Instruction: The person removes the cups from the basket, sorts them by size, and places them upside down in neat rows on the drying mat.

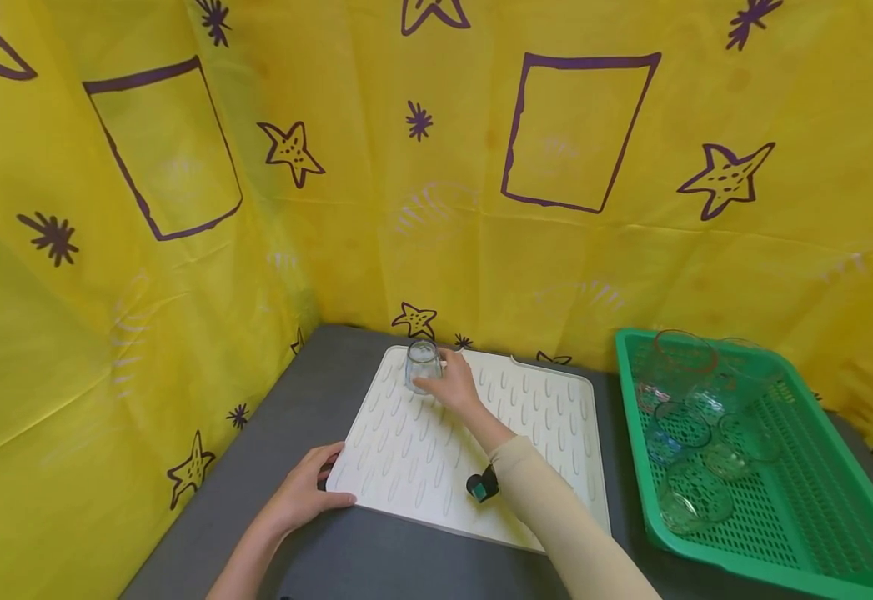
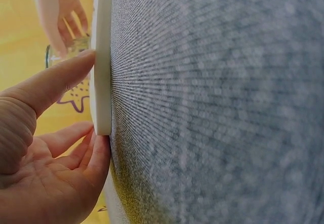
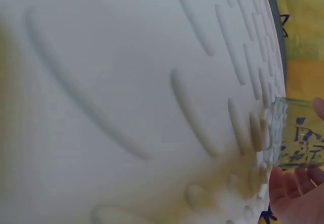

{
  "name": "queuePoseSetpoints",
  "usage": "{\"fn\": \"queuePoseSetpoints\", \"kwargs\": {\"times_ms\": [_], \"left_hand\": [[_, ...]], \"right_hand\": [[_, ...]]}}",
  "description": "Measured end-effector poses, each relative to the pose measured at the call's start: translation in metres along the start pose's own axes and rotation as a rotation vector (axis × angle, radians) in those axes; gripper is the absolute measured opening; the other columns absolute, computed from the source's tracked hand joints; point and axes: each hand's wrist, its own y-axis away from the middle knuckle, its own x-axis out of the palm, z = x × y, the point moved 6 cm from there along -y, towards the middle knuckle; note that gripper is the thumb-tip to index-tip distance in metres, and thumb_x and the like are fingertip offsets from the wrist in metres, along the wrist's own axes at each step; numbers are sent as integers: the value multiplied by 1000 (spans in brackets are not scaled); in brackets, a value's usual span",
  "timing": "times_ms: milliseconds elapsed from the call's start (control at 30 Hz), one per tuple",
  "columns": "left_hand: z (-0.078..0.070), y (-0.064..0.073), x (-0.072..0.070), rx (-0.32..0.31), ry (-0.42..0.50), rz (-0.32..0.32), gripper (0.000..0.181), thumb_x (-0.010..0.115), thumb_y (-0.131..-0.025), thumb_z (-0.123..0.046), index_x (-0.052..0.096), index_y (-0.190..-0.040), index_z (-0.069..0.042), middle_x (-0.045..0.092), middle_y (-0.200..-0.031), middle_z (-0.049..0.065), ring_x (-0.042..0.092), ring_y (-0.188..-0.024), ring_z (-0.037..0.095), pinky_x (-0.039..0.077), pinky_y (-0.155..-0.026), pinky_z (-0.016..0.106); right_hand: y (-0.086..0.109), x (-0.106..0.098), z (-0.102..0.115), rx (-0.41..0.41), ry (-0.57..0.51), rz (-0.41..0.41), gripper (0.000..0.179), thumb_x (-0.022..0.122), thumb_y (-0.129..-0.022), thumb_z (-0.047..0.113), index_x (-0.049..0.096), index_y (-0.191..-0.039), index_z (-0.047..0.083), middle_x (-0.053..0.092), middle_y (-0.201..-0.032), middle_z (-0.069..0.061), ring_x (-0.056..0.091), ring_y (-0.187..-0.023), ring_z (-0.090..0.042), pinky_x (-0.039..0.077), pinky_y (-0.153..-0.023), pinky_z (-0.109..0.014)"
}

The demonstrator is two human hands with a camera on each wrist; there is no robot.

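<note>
A clear drinking glass [image 1: 418, 367] stands at the far left of a white ridged drying mat [image 1: 406, 458]. My right hand [image 1: 454, 383] grips it from the right side. The right wrist view shows the glass [image 3: 301, 140] with its end against the mat, the thumb on one side and the fingers [image 3: 298, 196] on the other. At the near left corner of the mat, my left hand [image 1: 303, 493] holds the edges. Its thumb [image 2: 63, 79] touches the front edge in the left wrist view, and the fingers lie round the corner.
To the right stands a green perforated basket [image 1: 706, 558] with several clear glasses [image 1: 694, 500] in it. Yellow patterned cloth [image 1: 436, 250] hangs behind and to the left of the dark grey table [image 1: 278, 400].
</note>
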Motion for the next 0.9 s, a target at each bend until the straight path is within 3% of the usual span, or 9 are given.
{"fn": "queuePoseSetpoints", "kwargs": {"times_ms": [267,500,900], "left_hand": [[-2,-2,2,16,-4,17,86,89,-66,-6,46,-139,5,48,-133,21,53,-119,38,45,-99,48],[-1,-1,1,11,-25,35,88,89,-67,-9,44,-141,6,45,-136,23,52,-119,42,46,-97,49],[-1,0,4,1,-39,46,89,89,-68,-11,41,-141,7,43,-137,25,50,-121,42,44,-99,50]], "right_hand": [[17,-23,-4,-43,-21,-15,73,79,-79,26,47,-136,-6,52,-129,-24,52,-115,-40,45,-96,-46],[33,-44,2,35,-69,-16,70,79,-82,23,46,-140,2,49,-137,-18,48,-123,-37,44,-98,-47],[69,-79,13,80,-160,-75,58,79,-82,25,56,-134,12,54,-133,-8,50,-120,-31,45,-94,-45]]}}
